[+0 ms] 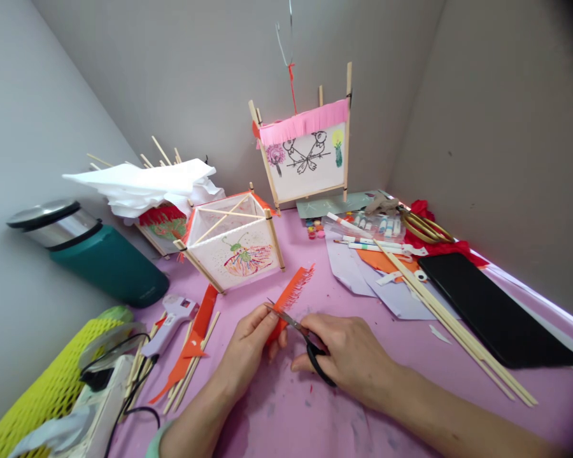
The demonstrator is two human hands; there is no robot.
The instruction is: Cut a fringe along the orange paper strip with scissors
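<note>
Pinched in my left hand is an orange paper strip, its far right edge cut into a fine fringe. My right hand grips a pair of scissors with black handles; their blades lie across the strip close to my left fingertips. Just beyond the strip stands a lantern of wooden sticks and white panels, with a butterfly drawn on its front. Another lantern, with a pink fringe and two drawn birds, hangs at the back from a red string on a wire hook.
On the left are a teal bottle, a lilac glue gun, orange paper scraps and a power strip. To the right lie a black phone-like slab, wooden sticks, markers and gold-handled scissors.
</note>
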